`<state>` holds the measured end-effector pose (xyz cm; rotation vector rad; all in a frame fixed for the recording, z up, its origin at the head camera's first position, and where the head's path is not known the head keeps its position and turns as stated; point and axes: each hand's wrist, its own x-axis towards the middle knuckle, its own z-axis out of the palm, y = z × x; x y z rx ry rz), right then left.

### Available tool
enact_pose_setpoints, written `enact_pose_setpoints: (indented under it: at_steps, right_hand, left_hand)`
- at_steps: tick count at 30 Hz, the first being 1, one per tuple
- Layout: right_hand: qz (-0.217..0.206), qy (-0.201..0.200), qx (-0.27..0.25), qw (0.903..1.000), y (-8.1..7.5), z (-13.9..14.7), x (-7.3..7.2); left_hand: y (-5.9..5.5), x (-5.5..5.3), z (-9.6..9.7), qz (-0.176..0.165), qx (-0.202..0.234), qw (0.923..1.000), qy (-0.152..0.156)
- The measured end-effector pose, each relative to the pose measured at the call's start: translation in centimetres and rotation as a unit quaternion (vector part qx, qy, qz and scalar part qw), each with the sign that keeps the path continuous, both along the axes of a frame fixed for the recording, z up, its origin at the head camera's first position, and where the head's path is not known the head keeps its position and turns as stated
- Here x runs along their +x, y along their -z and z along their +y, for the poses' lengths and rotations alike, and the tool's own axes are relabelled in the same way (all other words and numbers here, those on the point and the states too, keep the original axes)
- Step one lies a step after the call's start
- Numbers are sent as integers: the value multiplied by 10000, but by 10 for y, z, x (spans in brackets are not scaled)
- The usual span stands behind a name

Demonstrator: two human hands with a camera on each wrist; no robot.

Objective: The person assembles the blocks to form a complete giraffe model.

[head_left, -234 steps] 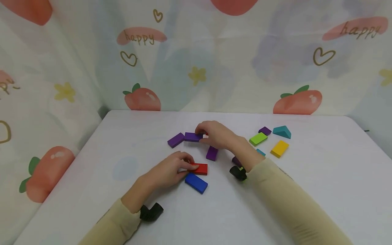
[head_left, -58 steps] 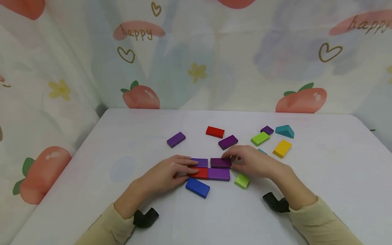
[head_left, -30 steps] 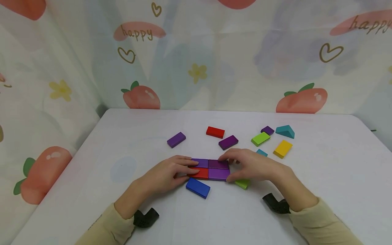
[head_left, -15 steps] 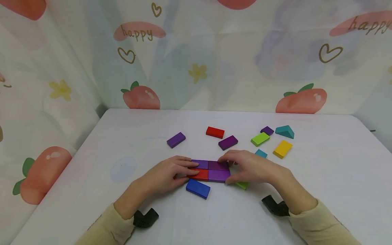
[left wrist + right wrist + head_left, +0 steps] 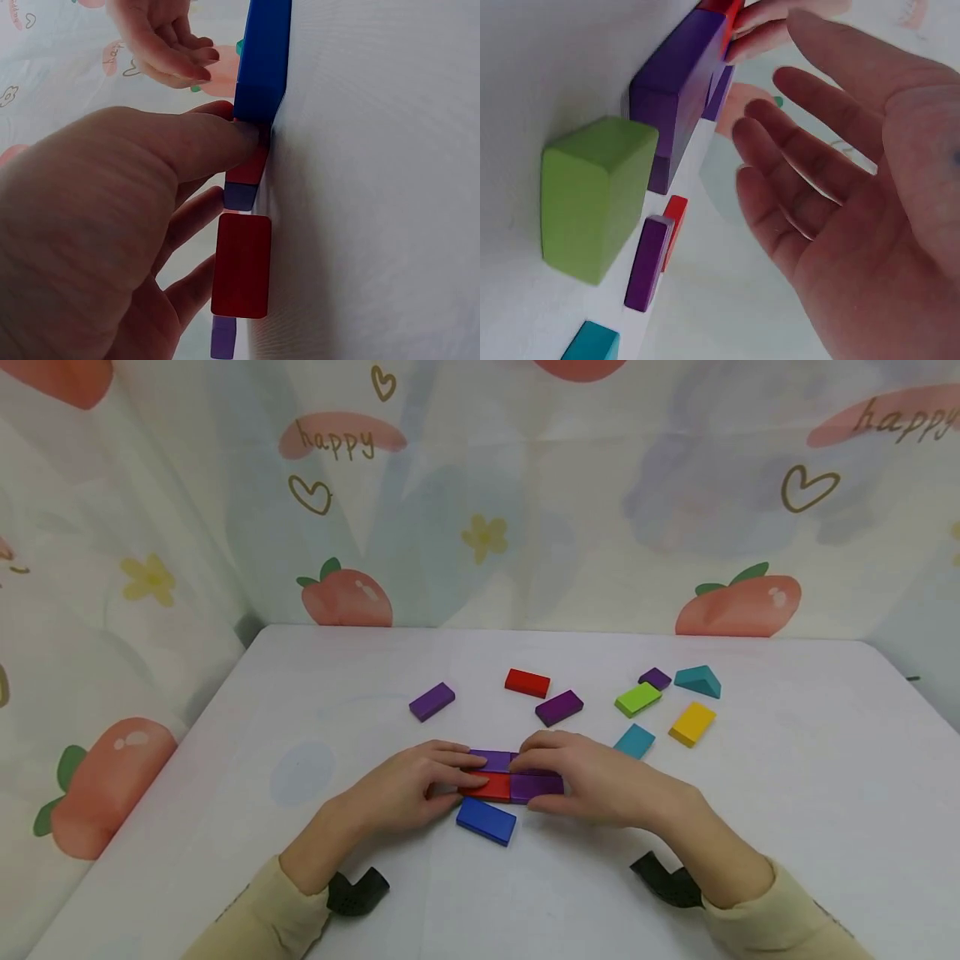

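In the head view, a red block [image 5: 491,788], a violet block [image 5: 491,761] and a purple block [image 5: 537,788] lie together with a darker purple block [image 5: 517,760], largely hidden by my right hand. My left hand [image 5: 397,787] rests fairly straight fingers on the red and violet blocks, its thumb at the near side, touching a red face in the left wrist view. My right hand [image 5: 600,781] hovers over the group's right end. In the right wrist view its fingers [image 5: 776,217] are spread, holding nothing. A blue block [image 5: 486,822] lies just in front.
A green block [image 5: 600,199] lies beside the group. Behind are a purple block [image 5: 432,702], a red block [image 5: 527,683] and a plum block [image 5: 558,708]. At the right lie yellow [image 5: 692,724], lime [image 5: 638,700] and teal [image 5: 697,682] blocks on the white table [image 5: 300,843].
Purple and violet blocks were brought beside the red one. My right hand slid the dark purple block against them, then shifted left over the group. The left hand stayed put recently.
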<state>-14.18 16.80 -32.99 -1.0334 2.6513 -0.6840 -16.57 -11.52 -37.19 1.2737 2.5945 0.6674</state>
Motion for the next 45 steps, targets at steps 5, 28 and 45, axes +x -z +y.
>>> enact_pose_setpoints:
  at_steps: [5,28,45]
  right_hand:
    - [248,540,-418,9974,3,12,-11]
    - [508,2238,1022,9679,14,14,-69]
    - [425,838,-173,9954,6,24,24]
  left_hand:
    - [0,-1,-2,9,-27,10000,-4]
    - [4,-3,0,30,11,10000,6]
    - [2,-2,1,-60,-32,10000,-36]
